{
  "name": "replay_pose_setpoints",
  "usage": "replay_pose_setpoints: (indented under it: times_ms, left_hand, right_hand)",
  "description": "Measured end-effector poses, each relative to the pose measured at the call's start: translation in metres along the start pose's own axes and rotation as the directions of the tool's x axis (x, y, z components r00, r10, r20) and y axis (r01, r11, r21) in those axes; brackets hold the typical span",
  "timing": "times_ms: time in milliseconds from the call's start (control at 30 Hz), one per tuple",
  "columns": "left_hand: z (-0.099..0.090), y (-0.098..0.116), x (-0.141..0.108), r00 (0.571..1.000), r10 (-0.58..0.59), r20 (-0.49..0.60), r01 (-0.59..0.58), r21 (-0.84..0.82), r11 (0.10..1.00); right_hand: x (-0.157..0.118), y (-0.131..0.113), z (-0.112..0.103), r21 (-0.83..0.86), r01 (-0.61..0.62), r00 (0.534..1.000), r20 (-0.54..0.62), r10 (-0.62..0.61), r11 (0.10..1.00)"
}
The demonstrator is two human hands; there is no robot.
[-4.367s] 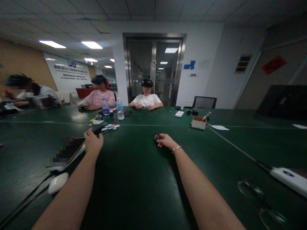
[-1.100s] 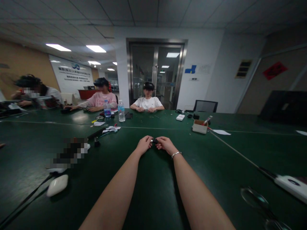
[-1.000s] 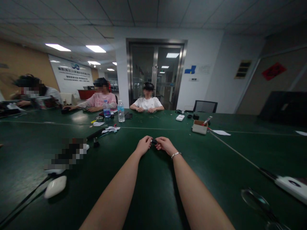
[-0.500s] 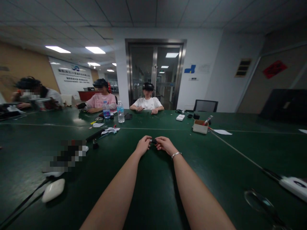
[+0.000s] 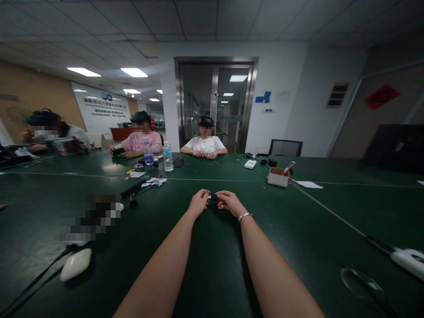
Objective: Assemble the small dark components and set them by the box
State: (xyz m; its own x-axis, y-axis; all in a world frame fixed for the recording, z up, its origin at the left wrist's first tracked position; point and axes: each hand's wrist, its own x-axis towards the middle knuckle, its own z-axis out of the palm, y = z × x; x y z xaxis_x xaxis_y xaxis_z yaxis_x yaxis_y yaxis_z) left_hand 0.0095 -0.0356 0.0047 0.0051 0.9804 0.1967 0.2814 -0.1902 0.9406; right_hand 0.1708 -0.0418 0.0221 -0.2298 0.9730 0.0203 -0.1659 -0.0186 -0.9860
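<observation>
Between my two hands is a small black object with a silvery end (image 5: pixel 213 198), held just above or on the green table (image 5: pixel 212 265); it is too small to name for certain. The fingertips of my left hand (image 5: pixel 199 203) pinch around its silvery left end. My right hand (image 5: pixel 229 203), with a silver bracelet at the wrist, grips the black right part between thumb and fingers. Both arms stretch forward over the table, and the fingers partly hide the object.
Left of my arms lie a white rounded thing (image 5: pixel 76 265) and a small dark bottle-like item (image 5: pixel 133 200). Water bottles (image 5: pixel 168 158), a small box (image 5: pixel 278 177) and a white device (image 5: pixel 409 260) with a cord are farther out. Glasses (image 5: pixel 362 280) lie front right. Several people sit opposite.
The view has shifted slightly. Both hands keep their grip, and a bit more of the silvery end shows between them. The person opposite has drawn their hands closer together.
</observation>
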Motion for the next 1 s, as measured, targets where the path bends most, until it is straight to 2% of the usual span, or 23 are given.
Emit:
replay_pose_setpoints:
  times_ms: [200, 500, 667, 833, 1000]
  left_hand:
    - [-0.0017, 0.0008, -0.0012, 0.999, 0.005, 0.031, -0.006, 0.044, 0.999]
    - [-0.002, 0.0015, -0.0031, 0.998, 0.057, 0.0, -0.057, 0.062, 0.996]
    - [-0.0008, 0.0008, -0.0022, 1.0, 0.001, 0.022, -0.002, 0.051, 0.999]
    - [-0.0008, -0.0007, -0.0033, 0.996, 0.092, 0.02, -0.094, 0.113, 0.989]
    - [-0.0013, -0.0002, -0.0035, 0.998, 0.026, 0.051, -0.03, 0.076, 0.997]
  right_hand:
    - [0.0001, 0.0004, -0.0006, -0.001, 0.005, 1.0, 0.0, -0.005, 1.0]
    - [-0.0019, -0.0008, -0.0009, 0.016, 0.017, 1.0, 0.014, -0.017, 1.0]
    - [-0.0004, 0.0018, -0.0024, 0.021, 0.019, 1.0, 0.021, -0.019, 1.0]
    - [0.0014, 0.0042, -0.0037, 0.019, 0.021, 0.999, 0.023, -0.022, 1.0]
    - [0.0031, 0.0044, -0.0034, 0.026, 0.008, 1.0, 0.005, -0.008, 1.0]
